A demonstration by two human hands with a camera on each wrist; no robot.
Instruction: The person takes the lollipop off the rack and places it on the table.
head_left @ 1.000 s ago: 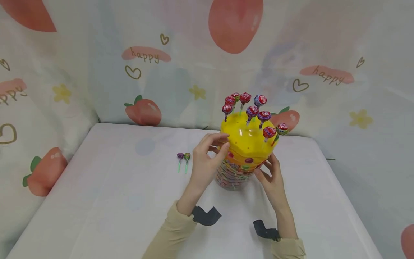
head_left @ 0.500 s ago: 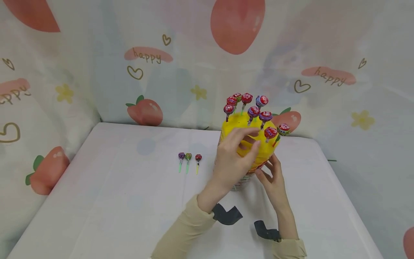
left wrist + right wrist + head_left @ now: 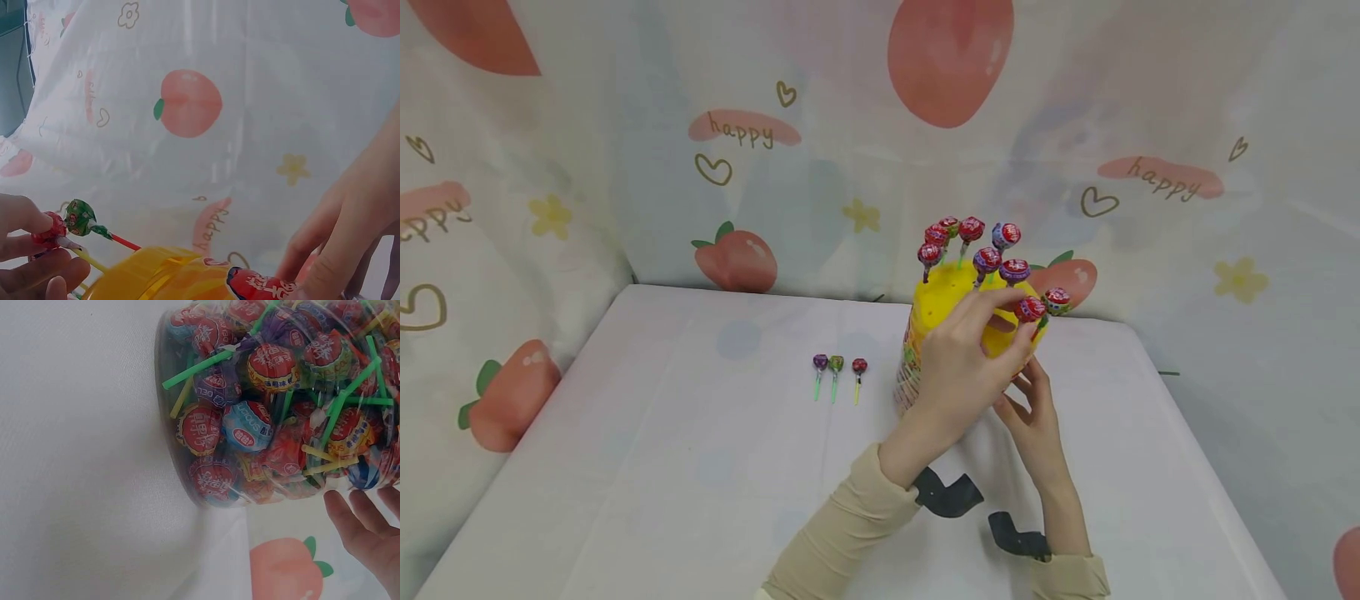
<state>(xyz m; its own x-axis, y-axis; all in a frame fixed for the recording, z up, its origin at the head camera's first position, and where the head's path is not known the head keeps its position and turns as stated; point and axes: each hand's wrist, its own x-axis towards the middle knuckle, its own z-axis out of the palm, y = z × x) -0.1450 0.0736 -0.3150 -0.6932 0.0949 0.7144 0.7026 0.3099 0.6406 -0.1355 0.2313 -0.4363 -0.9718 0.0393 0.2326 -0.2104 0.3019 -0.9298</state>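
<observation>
A clear jar (image 3: pixel 281 412), full of wrapped lollipops, stands on the table under a yellow lid (image 3: pixel 936 304). Several lollipops stick up from that lid. My left hand (image 3: pixel 958 367) reaches over the jar and pinches the head of a red-wrapped lollipop (image 3: pixel 1030 309) at the lid's right front. In the left wrist view, the yellow stick of this lollipop runs down to the lid, beside a green-wrapped lollipop (image 3: pixel 81 215) on a red stick. My right hand (image 3: pixel 1037 425) grips the jar's right side below the lid, its fingertips partly hidden by the jar.
Left of the jar, a purple lollipop (image 3: pixel 820 362), a green lollipop (image 3: pixel 837 364) and a red lollipop (image 3: pixel 859 366) lie in a row on the white table (image 3: pixel 662 467). A printed cloth backdrop (image 3: pixel 820 167) rises behind the table.
My left hand has moved right, from the jar's left side across the lid to the red-wrapped lollipop, uncovering the red lollipop on the table. The right hand has stayed at the jar.
</observation>
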